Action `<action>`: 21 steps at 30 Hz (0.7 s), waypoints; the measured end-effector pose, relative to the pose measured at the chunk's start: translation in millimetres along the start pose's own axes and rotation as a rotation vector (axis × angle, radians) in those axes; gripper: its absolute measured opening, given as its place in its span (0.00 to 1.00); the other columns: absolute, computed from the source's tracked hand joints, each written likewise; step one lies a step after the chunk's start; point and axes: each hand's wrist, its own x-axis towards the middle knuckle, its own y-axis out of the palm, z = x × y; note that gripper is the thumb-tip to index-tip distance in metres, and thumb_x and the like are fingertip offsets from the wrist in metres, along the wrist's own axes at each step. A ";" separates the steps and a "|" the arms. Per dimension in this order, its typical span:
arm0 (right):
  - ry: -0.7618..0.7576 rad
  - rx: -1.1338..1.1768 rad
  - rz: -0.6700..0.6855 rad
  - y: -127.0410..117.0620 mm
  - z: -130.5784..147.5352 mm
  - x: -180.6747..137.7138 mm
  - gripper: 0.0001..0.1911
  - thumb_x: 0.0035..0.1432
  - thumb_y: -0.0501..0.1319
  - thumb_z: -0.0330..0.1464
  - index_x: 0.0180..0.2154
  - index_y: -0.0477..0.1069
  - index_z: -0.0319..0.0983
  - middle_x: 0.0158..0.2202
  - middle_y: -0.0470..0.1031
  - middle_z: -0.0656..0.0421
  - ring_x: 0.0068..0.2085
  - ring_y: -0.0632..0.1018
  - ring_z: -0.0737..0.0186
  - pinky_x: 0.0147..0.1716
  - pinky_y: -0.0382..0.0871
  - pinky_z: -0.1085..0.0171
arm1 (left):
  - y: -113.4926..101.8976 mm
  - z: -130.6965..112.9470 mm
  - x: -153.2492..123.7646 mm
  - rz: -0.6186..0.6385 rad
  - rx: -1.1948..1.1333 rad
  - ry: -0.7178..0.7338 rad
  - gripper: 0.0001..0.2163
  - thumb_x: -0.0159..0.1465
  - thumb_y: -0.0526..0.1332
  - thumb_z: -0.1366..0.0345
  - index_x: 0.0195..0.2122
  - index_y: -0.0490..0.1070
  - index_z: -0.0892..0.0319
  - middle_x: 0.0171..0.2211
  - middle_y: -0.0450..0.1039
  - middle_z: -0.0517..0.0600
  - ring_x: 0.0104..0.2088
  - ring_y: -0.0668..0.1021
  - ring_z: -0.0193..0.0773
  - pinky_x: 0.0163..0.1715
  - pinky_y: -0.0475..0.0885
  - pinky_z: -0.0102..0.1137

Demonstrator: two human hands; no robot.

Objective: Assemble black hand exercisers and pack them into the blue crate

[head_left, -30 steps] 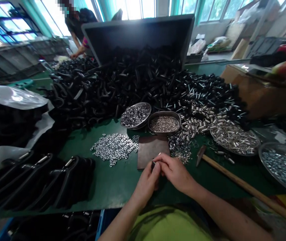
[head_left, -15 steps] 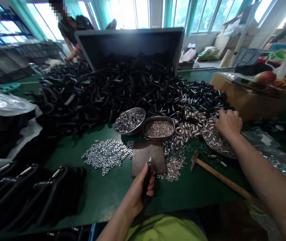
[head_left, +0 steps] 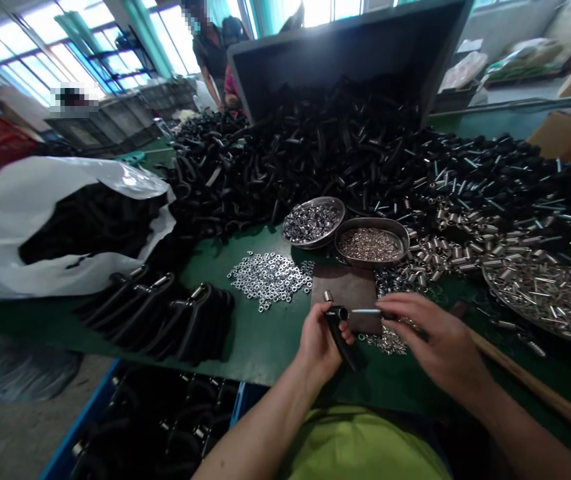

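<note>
My left hand (head_left: 315, 343) is closed around a curved black handle (head_left: 344, 347) with a round hole at its upper end. A small coil spring (head_left: 327, 295) stands up from the handle beside my thumb. Pinched in my right hand (head_left: 433, 340) is a black-headed bolt (head_left: 365, 311); its bare shank points left at the hole, just short of it. Both hands are over a dark metal plate (head_left: 343, 280) on the green table (head_left: 265, 340). Washer-like rings (head_left: 265, 277) lie left of the plate, and small pins (head_left: 390, 341) lie by its right edge.
Behind the plate stand a round bowl (head_left: 343, 220) and an oval tin (head_left: 405, 247) of small parts. A hammer (head_left: 520, 373) lies right, near a tray of pins (head_left: 545, 293). Black handles (head_left: 335, 153) spill from a grey bin (head_left: 335, 63). Finished-looking handles (head_left: 185, 327) line the left edge.
My right hand has come from the pins and black-headed bolts at right to the handle, now with a bolt. My left hand has turned the handle so its hole faces right. The view has swung left.
</note>
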 end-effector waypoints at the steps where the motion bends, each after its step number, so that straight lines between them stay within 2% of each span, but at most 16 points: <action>1: -0.032 0.017 0.020 11.1 9.5 -2.4 0.12 0.59 0.55 0.26 0.43 0.70 0.42 0.43 0.74 0.56 0.45 0.75 0.60 0.44 0.71 0.59 | 0.9 1.9 -1.5 0.006 0.006 0.016 0.10 0.58 0.52 0.62 0.23 0.64 0.61 0.15 0.60 0.46 0.17 0.63 0.31 0.20 0.60 0.26; 4: -0.115 -0.013 0.027 33.4 22.8 -4.3 0.14 0.59 0.52 0.23 0.44 0.71 0.39 0.43 0.74 0.53 0.44 0.75 0.60 0.42 0.72 0.60 | 2.3 8.2 -5.2 0.015 0.022 0.110 0.07 0.56 0.54 0.65 0.24 0.65 0.62 0.16 0.62 0.46 0.18 0.65 0.31 0.22 0.61 0.26; 6: -0.120 -0.028 0.003 41.3 25.1 -2.2 0.13 0.60 0.51 0.25 0.42 0.71 0.38 0.41 0.75 0.51 0.43 0.76 0.58 0.42 0.72 0.59 | 2.0 11.5 -7.0 0.005 0.024 0.171 0.07 0.56 0.55 0.66 0.24 0.66 0.63 0.17 0.63 0.46 0.19 0.65 0.30 0.23 0.61 0.26; 7: -0.080 -0.025 -0.001 43.8 25.5 -0.5 0.12 0.61 0.51 0.27 0.41 0.72 0.37 0.39 0.75 0.51 0.41 0.76 0.57 0.40 0.72 0.59 | 1.7 12.4 -7.9 0.002 0.037 0.205 0.07 0.56 0.56 0.65 0.24 0.65 0.63 0.17 0.63 0.46 0.19 0.65 0.29 0.24 0.61 0.26; 9: 0.094 0.024 0.052 46.8 26.0 3.7 0.12 0.63 0.50 0.33 0.37 0.71 0.38 0.32 0.75 0.54 0.33 0.77 0.59 0.32 0.72 0.61 | 0.9 12.6 -9.7 0.004 0.115 0.293 0.08 0.56 0.57 0.64 0.23 0.65 0.62 0.18 0.63 0.45 0.20 0.65 0.29 0.25 0.61 0.26; 11: 0.296 0.116 0.171 48.1 25.9 7.5 0.16 0.65 0.45 0.37 0.39 0.69 0.39 0.23 0.73 0.60 0.23 0.75 0.62 0.22 0.69 0.64 | 0.0 10.7 -11.3 0.004 0.199 0.372 0.08 0.55 0.59 0.63 0.23 0.65 0.62 0.18 0.63 0.45 0.21 0.65 0.29 0.26 0.60 0.26; 12: 0.349 0.143 0.210 48.6 25.6 8.8 0.17 0.66 0.44 0.39 0.42 0.68 0.39 0.21 0.72 0.61 0.21 0.74 0.63 0.19 0.67 0.65 | -0.5 9.3 -11.8 -0.007 0.210 0.381 0.08 0.54 0.59 0.62 0.24 0.65 0.62 0.18 0.63 0.45 0.20 0.65 0.29 0.25 0.60 0.26; 14: 0.292 0.128 0.196 49.9 24.5 9.6 0.18 0.64 0.47 0.41 0.47 0.67 0.39 0.26 0.75 0.58 0.27 0.77 0.60 0.24 0.70 0.64 | -2.0 6.5 -12.1 -0.043 0.155 0.352 0.08 0.53 0.60 0.62 0.25 0.66 0.62 0.19 0.63 0.44 0.20 0.64 0.28 0.24 0.59 0.26; 16: 0.130 0.070 0.118 51.6 23.0 8.6 0.18 0.61 0.51 0.42 0.46 0.68 0.40 0.38 0.76 0.52 0.39 0.78 0.55 0.36 0.72 0.58 | -4.0 5.0 -11.8 -0.057 0.107 0.365 0.08 0.53 0.60 0.62 0.25 0.65 0.62 0.20 0.62 0.43 0.20 0.64 0.28 0.24 0.58 0.25; 17: 0.094 0.064 0.105 52.4 22.1 7.7 0.17 0.61 0.51 0.42 0.45 0.68 0.40 0.39 0.76 0.51 0.41 0.77 0.54 0.39 0.71 0.57 | -5.0 4.9 -11.6 -0.051 0.119 0.397 0.08 0.53 0.60 0.63 0.25 0.65 0.62 0.20 0.62 0.43 0.20 0.64 0.28 0.24 0.59 0.25; 18: 0.114 0.085 0.130 53.0 21.2 7.0 0.17 0.62 0.49 0.41 0.44 0.69 0.40 0.36 0.77 0.53 0.38 0.78 0.55 0.37 0.72 0.58 | -5.8 5.0 -11.4 -0.038 0.151 0.432 0.08 0.54 0.60 0.63 0.25 0.65 0.62 0.20 0.62 0.44 0.21 0.64 0.28 0.24 0.59 0.25; 20: 0.255 0.142 0.231 53.5 19.4 6.1 0.18 0.65 0.44 0.40 0.45 0.67 0.40 0.24 0.74 0.59 0.26 0.76 0.60 0.25 0.70 0.63 | -6.7 5.5 -11.2 -0.010 0.210 0.471 0.07 0.55 0.59 0.64 0.25 0.65 0.62 0.20 0.62 0.44 0.22 0.64 0.28 0.24 0.58 0.25; 21: 0.303 0.146 0.255 53.4 18.7 6.0 0.19 0.65 0.44 0.41 0.48 0.66 0.40 0.22 0.74 0.60 0.23 0.75 0.61 0.22 0.69 0.64 | -6.8 5.5 -11.2 -0.007 0.211 0.469 0.07 0.55 0.60 0.64 0.25 0.66 0.62 0.20 0.62 0.44 0.22 0.64 0.28 0.24 0.58 0.25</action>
